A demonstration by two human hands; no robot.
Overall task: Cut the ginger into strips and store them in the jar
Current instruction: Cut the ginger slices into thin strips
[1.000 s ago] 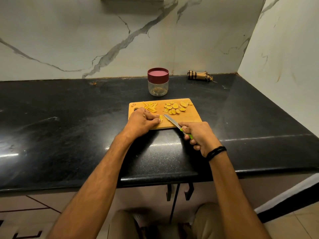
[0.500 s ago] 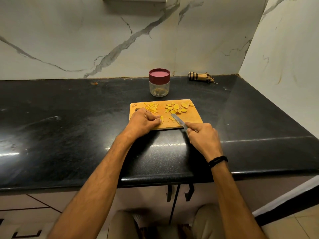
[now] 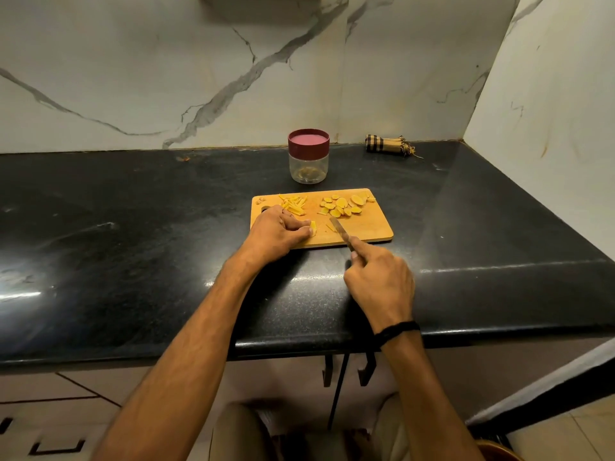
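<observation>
ginger slice (image 3: pixel 312 226) is pinched at three o'clock of the curled left hand (image 3: pixel 278 232); knife (image 3: pixel 339 229) is gripped by the right hand (image 3: pixel 379 281), blade pointed at eleven.

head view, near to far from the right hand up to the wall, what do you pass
right hand → knife → ginger slices → jar
</observation>
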